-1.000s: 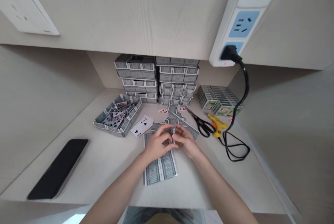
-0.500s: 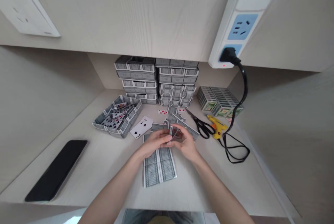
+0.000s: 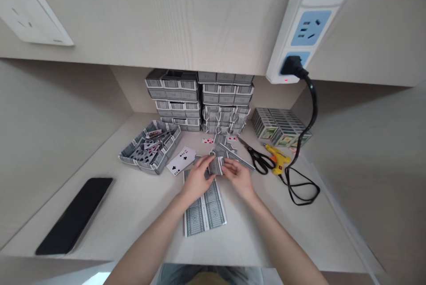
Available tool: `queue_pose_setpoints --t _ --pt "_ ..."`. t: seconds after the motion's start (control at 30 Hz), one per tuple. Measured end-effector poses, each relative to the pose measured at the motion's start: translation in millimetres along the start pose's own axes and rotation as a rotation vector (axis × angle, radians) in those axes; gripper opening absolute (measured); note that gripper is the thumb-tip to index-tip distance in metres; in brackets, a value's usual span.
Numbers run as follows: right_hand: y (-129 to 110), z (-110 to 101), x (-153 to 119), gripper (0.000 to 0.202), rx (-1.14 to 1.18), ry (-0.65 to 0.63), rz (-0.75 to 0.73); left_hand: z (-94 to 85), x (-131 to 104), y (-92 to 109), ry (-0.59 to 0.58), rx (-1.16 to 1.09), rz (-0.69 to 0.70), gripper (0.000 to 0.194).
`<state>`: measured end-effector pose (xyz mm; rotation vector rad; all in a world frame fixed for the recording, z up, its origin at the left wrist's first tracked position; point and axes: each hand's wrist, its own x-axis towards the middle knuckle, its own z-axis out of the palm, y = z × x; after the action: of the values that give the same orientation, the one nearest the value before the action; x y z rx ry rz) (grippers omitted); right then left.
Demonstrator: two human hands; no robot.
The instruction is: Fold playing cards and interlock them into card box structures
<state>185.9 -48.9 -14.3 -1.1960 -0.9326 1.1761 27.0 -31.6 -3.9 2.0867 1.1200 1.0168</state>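
Between my two hands is a folded playing card (image 3: 216,166), its grey patterned back facing up. My left hand (image 3: 197,178) grips its left side, thumb below and fingers above. The fingertips of my right hand (image 3: 238,176) pinch its right edge. Underneath lies a flat panel of joined playing cards (image 3: 204,212), backs up, partly covered by my left hand. Just beyond my hands, strips of folded cards (image 3: 229,151) lie in a loose pile. Left of the hands are loose face-up cards (image 3: 181,161), a two of clubs on top.
An open card-built box (image 3: 156,167) holding loose cards stands at left; a black phone-like slab (image 3: 75,216) lies nearer. Card-built boxes (image 3: 176,83) are stacked behind. Scissors (image 3: 261,161), a yellow glue gun (image 3: 278,159), its black cord (image 3: 313,112) and boxed card decks (image 3: 282,127) sit right.
The folded card has turned so its patterned back shows upward. My left hand has shifted its fingers over the top, and my right hand has moved slightly right to its edge.
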Motion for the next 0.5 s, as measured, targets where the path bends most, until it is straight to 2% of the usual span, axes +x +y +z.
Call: queue_pose_setpoints --t 0.2,0.5 --pt "4.4 -1.5 1.8 0.025 -0.102 0.037 -0.065 -0.5 0.0 2.9 -0.039 0.059 0.049 0.059" --pt "-2.3 0.7 -1.0 0.029 -0.005 -0.061 0.046 2.2 -0.5 -2.9 -0.019 0.069 0.017 0.060"
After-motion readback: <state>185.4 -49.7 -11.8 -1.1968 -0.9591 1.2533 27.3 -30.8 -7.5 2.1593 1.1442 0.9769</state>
